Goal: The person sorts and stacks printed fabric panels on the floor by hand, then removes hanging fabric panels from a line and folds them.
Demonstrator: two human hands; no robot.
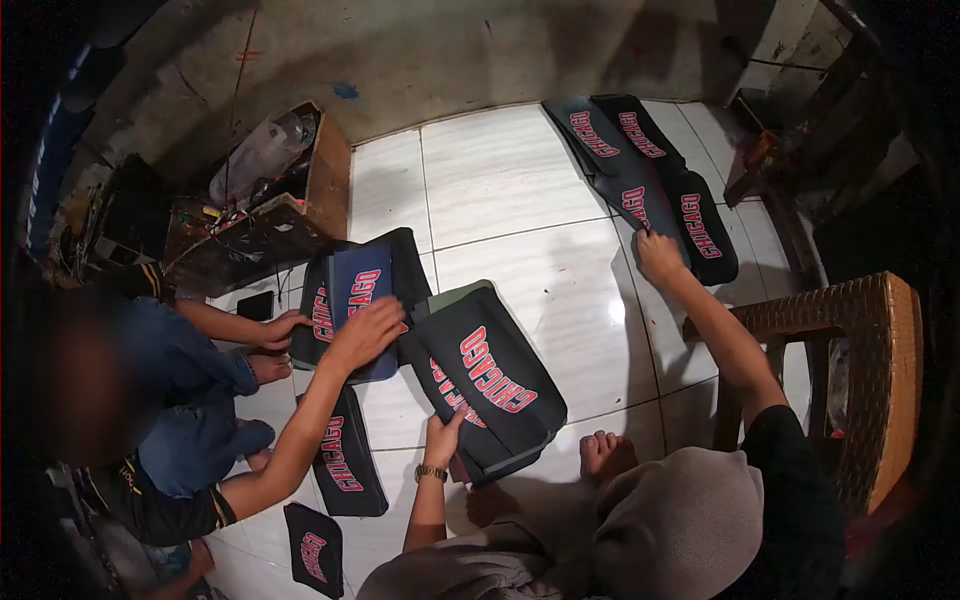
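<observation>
My left hand [443, 438], with a watch at the wrist, is closed on the lower left edge of a stack of dark fabric pieces [515, 350] printed CHICAGO in red and white. The top piece is black, and a green edge shows beneath it. My right hand [660, 258] reaches forward and pinches the near end of a black CHICAGO fabric piece [615, 165] at the far right. That piece lies partly over other black CHICAGO pieces [705, 225]. Fingertips of my right hand are partly hidden.
At left, a co-worker's hands [370, 335] are at a pile with a blue CHICAGO piece [350, 275]. More black pieces [347, 460] lie on the white tiled floor [510, 190]. A wooden box [330, 180] and phone [255, 306] are behind; a woven-pattern stool [890, 370] stands at right.
</observation>
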